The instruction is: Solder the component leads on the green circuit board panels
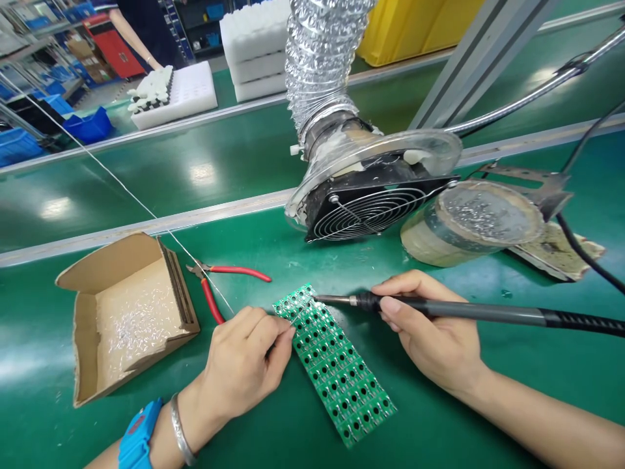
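Observation:
A green circuit board panel (pixel 326 355) with rows of black round holes and small pads lies flat and slanted on the bench. My right hand (pixel 432 335) grips a soldering iron (pixel 488 312) like a pen, its tip over the panel's upper right edge. Pinched between the thumb and fingers of my left hand (pixel 244 365) is a thin solder wire (pixel 124 187). The wire's end reaches over the panel toward the iron's tip; contact between them is too small to make out. Red-handled cutters (pixel 239 270) lie open just beyond my left hand.
A cardboard box (pixel 131 312) with small clippings stands at left. Above the panel hangs a fume fan (pixel 366 202) on a foil duct (pixel 325 58). A round tub (pixel 434 234) with metallic bits sits at right. Across the bench, a person's hand (pixel 155 64) touches white foam (pixel 193 94).

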The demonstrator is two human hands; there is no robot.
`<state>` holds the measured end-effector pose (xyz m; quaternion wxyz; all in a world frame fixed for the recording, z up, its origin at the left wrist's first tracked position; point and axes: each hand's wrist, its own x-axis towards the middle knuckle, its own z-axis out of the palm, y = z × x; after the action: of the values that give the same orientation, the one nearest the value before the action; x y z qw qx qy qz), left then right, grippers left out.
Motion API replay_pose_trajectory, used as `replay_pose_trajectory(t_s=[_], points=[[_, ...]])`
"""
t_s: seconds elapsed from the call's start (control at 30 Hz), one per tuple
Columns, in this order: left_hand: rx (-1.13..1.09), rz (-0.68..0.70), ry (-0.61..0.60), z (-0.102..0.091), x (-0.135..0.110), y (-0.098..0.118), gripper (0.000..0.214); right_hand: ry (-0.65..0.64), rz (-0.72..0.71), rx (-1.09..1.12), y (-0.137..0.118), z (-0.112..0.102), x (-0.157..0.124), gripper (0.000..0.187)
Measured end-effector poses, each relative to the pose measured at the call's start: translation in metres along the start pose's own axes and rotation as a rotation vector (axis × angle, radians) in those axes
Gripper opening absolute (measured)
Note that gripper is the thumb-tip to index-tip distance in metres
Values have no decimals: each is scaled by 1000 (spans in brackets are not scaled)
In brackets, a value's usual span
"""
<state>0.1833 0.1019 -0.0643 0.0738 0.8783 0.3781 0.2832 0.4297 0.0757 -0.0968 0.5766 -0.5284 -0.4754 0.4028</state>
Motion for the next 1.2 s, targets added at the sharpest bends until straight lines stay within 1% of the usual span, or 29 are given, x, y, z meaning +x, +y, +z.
replay_pose_trajectory(t_s=[0.1, 0.2, 0.4, 0.5, 0.6, 0.7, 0.8, 0.9, 0.97, 1.07, 1.2], points=[[-3, -4, -11, 2, 1, -1, 5, 12, 4, -1, -1, -1, 0, 7], [-6, -3, 5, -2, 2, -1, 5, 42, 11, 23, -3, -2, 1, 9], [-9, -51, 43, -24, -2, 7, 6, 79, 34, 183, -11, -2, 3, 16], [-55, -72, -17, -34, -7, 13, 7, 72, 32, 216, -11, -3, 4, 16], [-104, -72, -97, -38, -16, 20, 8, 45, 11, 214, -8, -3, 3, 15], [-77, -40, -127, -36, -27, 24, 11, 14, 11, 161, -7, -1, -3, 14], [-39, 23, -89, -33, -38, 25, 12, -45, -4, 76, -12, 5, -10, 12], [-8, 57, -56, -33, -45, 23, 13, -106, -55, -67, -17, 11, -16, 10], [2, 55, -43, -34, -47, 20, 13, -144, -84, -150, -19, 13, -19, 7], [0, 26, -29, -35, -49, 17, 14, -193, -118, -198, -19, 15, -22, 4], [13, -5, -31, -36, -50, 14, 12, -171, -91, -203, -17, 17, -27, 4]])
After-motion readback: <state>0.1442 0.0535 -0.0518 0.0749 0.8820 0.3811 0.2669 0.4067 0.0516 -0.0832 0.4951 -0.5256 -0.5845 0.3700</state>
